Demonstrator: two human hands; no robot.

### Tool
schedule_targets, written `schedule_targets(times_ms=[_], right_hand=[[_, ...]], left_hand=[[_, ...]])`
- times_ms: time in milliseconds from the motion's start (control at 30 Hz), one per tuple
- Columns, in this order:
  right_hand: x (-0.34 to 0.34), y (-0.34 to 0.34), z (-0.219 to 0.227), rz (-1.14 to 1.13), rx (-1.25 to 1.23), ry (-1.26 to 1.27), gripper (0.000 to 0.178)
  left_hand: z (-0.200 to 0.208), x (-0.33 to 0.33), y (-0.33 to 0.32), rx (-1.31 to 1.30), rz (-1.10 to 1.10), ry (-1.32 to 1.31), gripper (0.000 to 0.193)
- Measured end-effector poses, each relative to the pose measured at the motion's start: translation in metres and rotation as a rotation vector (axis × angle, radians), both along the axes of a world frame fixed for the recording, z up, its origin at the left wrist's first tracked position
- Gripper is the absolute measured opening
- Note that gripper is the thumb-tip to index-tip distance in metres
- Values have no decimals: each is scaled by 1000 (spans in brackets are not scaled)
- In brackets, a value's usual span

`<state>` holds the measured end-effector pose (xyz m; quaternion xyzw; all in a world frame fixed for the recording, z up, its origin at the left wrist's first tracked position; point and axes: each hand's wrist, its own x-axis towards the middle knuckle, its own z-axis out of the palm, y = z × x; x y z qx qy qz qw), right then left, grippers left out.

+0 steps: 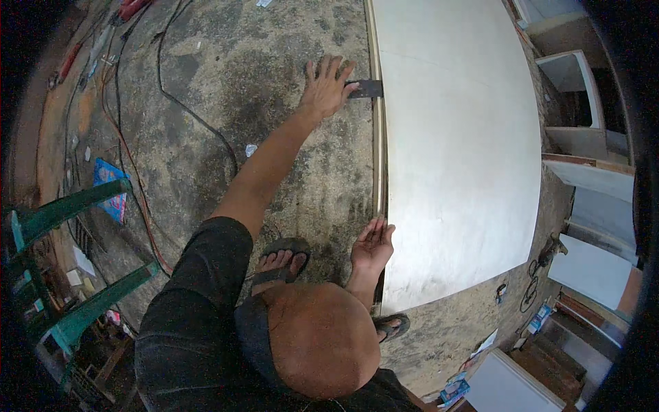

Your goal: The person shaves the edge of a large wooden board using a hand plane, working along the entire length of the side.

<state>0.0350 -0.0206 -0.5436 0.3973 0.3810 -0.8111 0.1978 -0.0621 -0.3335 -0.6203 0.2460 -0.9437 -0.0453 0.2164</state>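
A large white panel (pixel 460 144) lies on the floor to the right of my hands. Along its left edge runs a long, thin wooden strip (pixel 377 151). My left hand (pixel 325 93) is stretched out with its fingers spread over the concrete. Its thumb touches a flat black piece (pixel 366 89) that reaches across the strip to the panel's edge. Nearer to me, my right hand (pixel 373 246) is turned palm up. Its fingers are curled and pressed together at the near end of the strip, partly hiding it.
My bare bent knee (pixel 322 340) rises in front. Stained concrete floor (pixel 268 62) spreads leftward, crossed by dark and orange cables (pixel 118 130). A green metal frame (pixel 82 206) stands at the left beside a blue packet (pixel 110 185). More panels and open boxes (pixel 594 271) line the right.
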Motion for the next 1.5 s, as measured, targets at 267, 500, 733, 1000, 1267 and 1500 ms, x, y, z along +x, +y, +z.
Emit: schedule_targets(times_ms=[267, 500, 733, 1000, 1267, 1500], right_hand=[[1, -1, 0, -31, -19, -22, 41], [-1, 5, -6, -66, -66, 77, 25], [3, 12, -1, 52, -177, 92, 24], [-2, 0, 11, -113, -79, -26, 28], [0, 7, 2, -62, -121, 17, 30], [0, 0, 11, -57, -153, 22, 25]], left_hand=[[23, 13, -9, 22, -314, -246, 49], [32, 54, -37, 206, -171, -276, 64], [26, 47, -13, 189, -141, -178, 66], [32, 36, -1, 217, -135, -81, 65], [37, 39, 5, 253, -118, -66, 62], [28, 41, 8, 226, -98, -21, 58]])
